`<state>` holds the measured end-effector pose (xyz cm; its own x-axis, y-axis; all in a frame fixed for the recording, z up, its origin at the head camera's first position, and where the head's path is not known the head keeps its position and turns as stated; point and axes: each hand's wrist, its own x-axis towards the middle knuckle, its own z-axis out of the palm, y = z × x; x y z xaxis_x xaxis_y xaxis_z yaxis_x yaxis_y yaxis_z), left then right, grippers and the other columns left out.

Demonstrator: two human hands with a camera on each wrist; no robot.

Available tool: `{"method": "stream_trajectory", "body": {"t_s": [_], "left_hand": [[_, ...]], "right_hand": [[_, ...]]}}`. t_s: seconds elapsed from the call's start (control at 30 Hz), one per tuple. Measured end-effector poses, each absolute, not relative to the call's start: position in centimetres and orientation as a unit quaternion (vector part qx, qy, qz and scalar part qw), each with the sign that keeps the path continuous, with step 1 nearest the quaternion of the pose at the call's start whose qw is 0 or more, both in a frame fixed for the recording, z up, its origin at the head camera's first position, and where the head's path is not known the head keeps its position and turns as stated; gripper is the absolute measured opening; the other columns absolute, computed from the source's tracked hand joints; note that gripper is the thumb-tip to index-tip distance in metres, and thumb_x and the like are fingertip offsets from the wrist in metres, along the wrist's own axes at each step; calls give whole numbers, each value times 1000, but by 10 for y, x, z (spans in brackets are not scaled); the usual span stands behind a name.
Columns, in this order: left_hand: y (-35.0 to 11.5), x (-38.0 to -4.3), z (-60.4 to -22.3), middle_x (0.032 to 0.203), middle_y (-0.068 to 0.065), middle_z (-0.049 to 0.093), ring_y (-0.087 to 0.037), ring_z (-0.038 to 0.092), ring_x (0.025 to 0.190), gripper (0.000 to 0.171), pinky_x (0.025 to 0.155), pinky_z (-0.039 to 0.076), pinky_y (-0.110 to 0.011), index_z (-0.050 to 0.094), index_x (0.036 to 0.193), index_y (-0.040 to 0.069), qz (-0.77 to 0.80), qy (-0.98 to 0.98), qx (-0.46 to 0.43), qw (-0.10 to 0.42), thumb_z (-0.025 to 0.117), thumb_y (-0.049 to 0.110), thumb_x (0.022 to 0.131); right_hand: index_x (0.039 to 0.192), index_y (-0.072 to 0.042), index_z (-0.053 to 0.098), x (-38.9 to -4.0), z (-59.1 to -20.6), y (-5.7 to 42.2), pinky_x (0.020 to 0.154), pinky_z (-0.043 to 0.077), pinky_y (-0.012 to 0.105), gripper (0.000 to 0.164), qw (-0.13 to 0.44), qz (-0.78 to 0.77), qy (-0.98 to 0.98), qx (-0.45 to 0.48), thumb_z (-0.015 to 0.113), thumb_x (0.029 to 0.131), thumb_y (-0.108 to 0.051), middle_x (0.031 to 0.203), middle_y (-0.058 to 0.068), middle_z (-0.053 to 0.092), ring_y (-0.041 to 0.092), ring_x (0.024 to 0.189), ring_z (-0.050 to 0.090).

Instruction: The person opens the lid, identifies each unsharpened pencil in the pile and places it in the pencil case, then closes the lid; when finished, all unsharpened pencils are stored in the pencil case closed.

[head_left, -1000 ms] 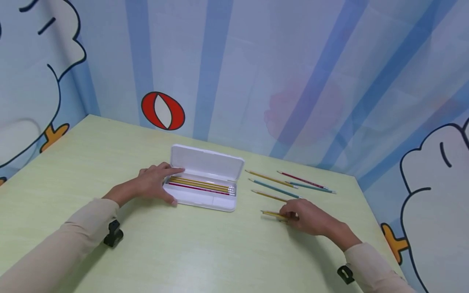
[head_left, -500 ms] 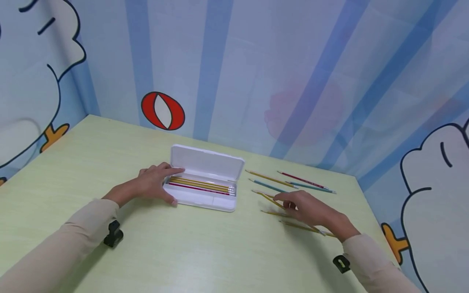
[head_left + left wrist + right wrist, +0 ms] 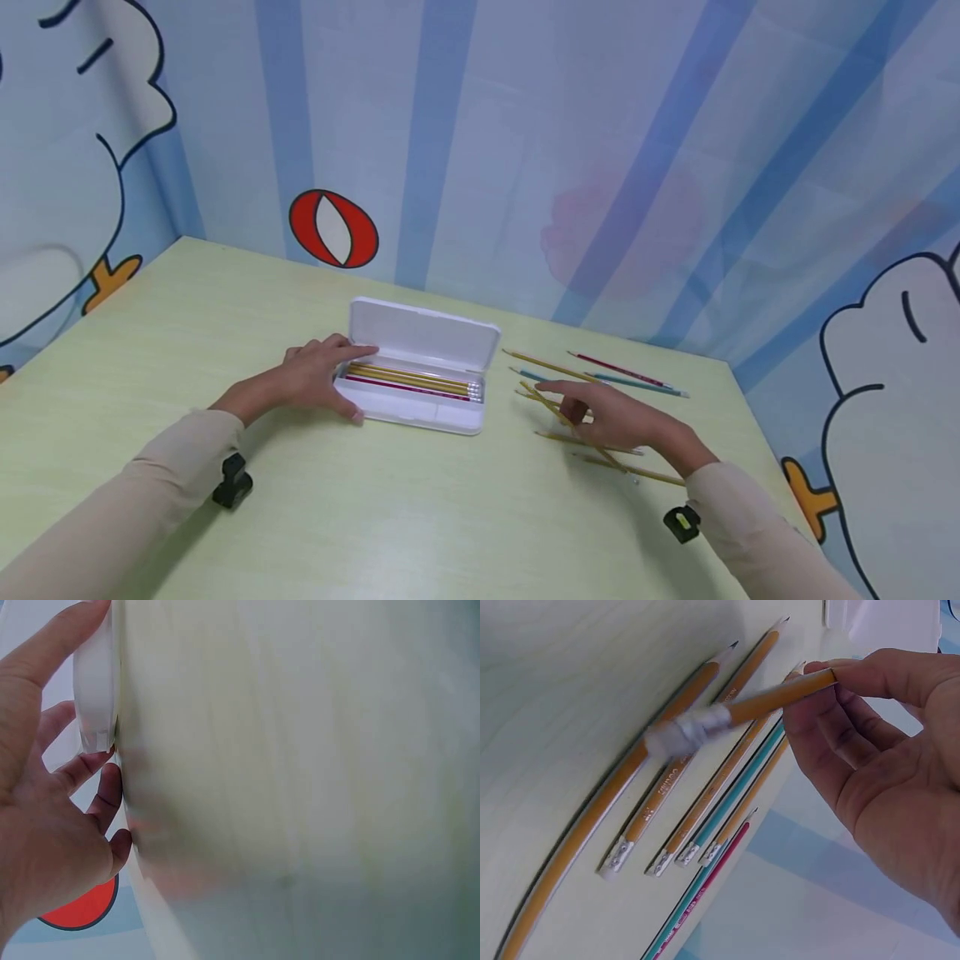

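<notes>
My left hand [image 3: 315, 379] holds the left end of an open white pencil case [image 3: 423, 329], thumb at the front edge and index finger reaching over the back. In the left wrist view the thumb lies along the case's wall [image 3: 96, 682]. Inside the case, yellow pencils [image 3: 412, 377] lie beside a red pencil [image 3: 405, 387]. My right hand [image 3: 618, 417] pinches a yellow pencil [image 3: 551, 407] between thumb and fingers, raised over others on the table. Its white eraser end [image 3: 690, 733] is blurred in the right wrist view and crosses above the lying pencils.
Under and around the right hand lie loose yellow pencils [image 3: 660, 476]. Behind them are a longer-showing yellow pencil [image 3: 547, 361], a red pencil [image 3: 618, 367] and teal pencils [image 3: 637, 382]. A striped cartoon curtain [image 3: 487, 167] rises behind the pale table [image 3: 420, 508].
My right hand has lifted the yellow pencil and moved left and away from me, swinging the pencil to a steeper slant. The left hand and the case have stayed put.
</notes>
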<state>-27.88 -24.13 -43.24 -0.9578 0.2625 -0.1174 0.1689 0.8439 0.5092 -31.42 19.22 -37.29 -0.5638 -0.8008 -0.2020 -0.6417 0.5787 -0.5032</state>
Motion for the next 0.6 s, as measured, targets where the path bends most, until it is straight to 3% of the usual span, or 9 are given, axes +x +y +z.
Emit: {"method": "stream_trajectory", "body": {"t_s": [0.33, 0.6], "left_hand": [[-240, -278, -430, 147, -24, 41, -45, 40, 130, 101, 106, 26, -68, 43, 152, 19, 258, 955, 115, 89, 88, 50, 67], [-240, -279, -432, 150, -25, 39, -46, 39, 132, 101, 106, 26, -68, 42, 153, 19, 254, 956, 111, 96, 88, 51, 69]], "right_hand": [[150, -7, 42, -319, -371, 184, 84, 56, 34, 63, 234, -196, 873, -381, 60, 92, 6, 122, 19, 63, 32, 106, 68], [147, -5, 47, -323, -370, 176, 90, 56, 36, 57, 253, -225, 860, -382, 54, 92, 10, 133, 24, 60, 37, 115, 66]]}}
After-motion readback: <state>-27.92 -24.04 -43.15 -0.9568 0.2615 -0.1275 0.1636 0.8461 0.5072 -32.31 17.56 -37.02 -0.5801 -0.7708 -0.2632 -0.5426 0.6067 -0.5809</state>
